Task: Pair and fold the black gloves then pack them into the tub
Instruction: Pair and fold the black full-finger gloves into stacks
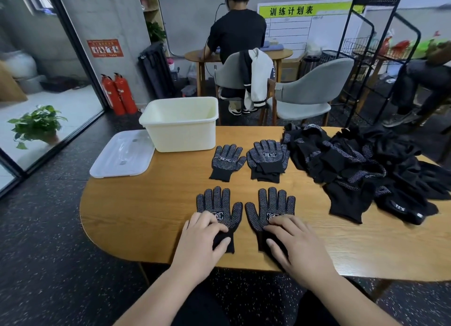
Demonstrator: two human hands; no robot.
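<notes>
From the head camera, two black gloves lie flat side by side on the near part of the wooden bench (146, 216), dotted palms up. Their long axes run away from the person, fingertips pointing to the far edge and cuffs toward the body.

The left hand (205, 238) rests on the cuff end of the left glove (217, 203), its fingers (212, 224) lightly bent and close together, thumb lying on the cuff. The right hand (292, 240) presses on the right glove (271, 203) with its fingers (278, 224) spread flat (neither hand pinches the cloth).

Farther out lie a single glove (227, 158) and, just beside it, a small stack of gloves (267, 157), both pointing the same way. A loose pile of gloves (353, 169) covers the right of the bench. The cream tub (180, 135) stands open at the far left edge, well apart from the hands, and its clear lid (122, 155) lies beside it, overhanging the bench edge.

Each palm carries a white boxed mark, too small to read. Behind, a wall board (290, 11) has a green header reading 训练计划表. A red notice (105, 48) hangs above two fire extinguishers (119, 94), its text illegible.
</notes>
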